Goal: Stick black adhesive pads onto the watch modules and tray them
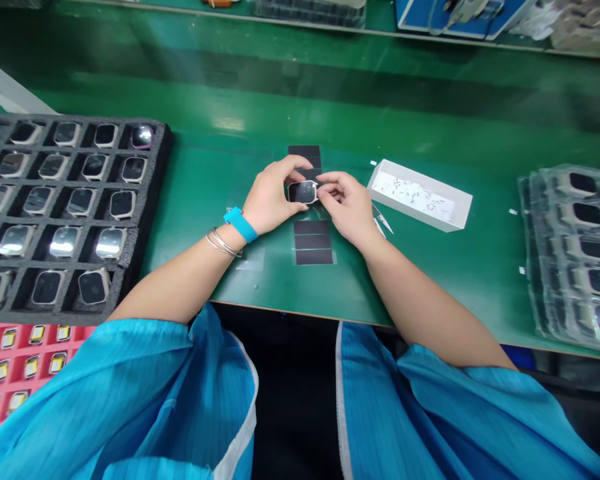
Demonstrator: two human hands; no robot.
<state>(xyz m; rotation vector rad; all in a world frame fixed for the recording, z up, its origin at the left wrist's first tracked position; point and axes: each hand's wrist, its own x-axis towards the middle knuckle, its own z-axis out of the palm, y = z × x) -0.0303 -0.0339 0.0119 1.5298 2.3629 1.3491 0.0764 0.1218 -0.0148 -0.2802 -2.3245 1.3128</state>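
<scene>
From my end I see both hands on one watch (300,193), screen up, above the middle of the tabletop (200,207), back from its near edge. Left hand (273,193) is clamped on the watch, thumb on the near side, fingers on the far side. Right hand (350,207) has fingertips bunched at the watch's right end, touching; I can't tell if they grip it or pinch something small. Under and around the hands, a column of dark strips (313,241) runs toward the near edge. Blue band (241,225) and bangles (220,245) on the left wrist. Just right of the right hand I get tweezers (383,219), partly hidden, then a white box (461,212), angled, tiny dark bits inside. Left end of the tabletop: gray tray (164,150), rows of watches in its compartments. Near left corner: red tray (20,353), small yellow-and-white pieces in it, partly behind the blue sleeve (125,380). Right end, toward the near corner: stacked clear trays (534,260) with more watches.
</scene>
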